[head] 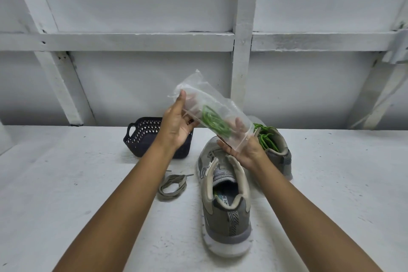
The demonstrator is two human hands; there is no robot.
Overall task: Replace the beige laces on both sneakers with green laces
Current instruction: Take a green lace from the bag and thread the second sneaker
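I hold a clear plastic bag (223,110) in the air with both hands; a coiled green lace (213,122) lies inside it. My left hand (178,126) grips the bag's upper end, my right hand (245,150) grips its lower end. Below, a grey sneaker (225,210) with no lace stands on the white table, heel toward me. Behind my right hand a second grey sneaker (277,152) carries green lace (266,137). A loose beige lace (173,186) lies coiled left of the near sneaker.
A dark perforated basket (143,137) stands on the white table (66,183) behind my left hand. A white wall with wooden framing (242,40) rises right behind the table's far edge.
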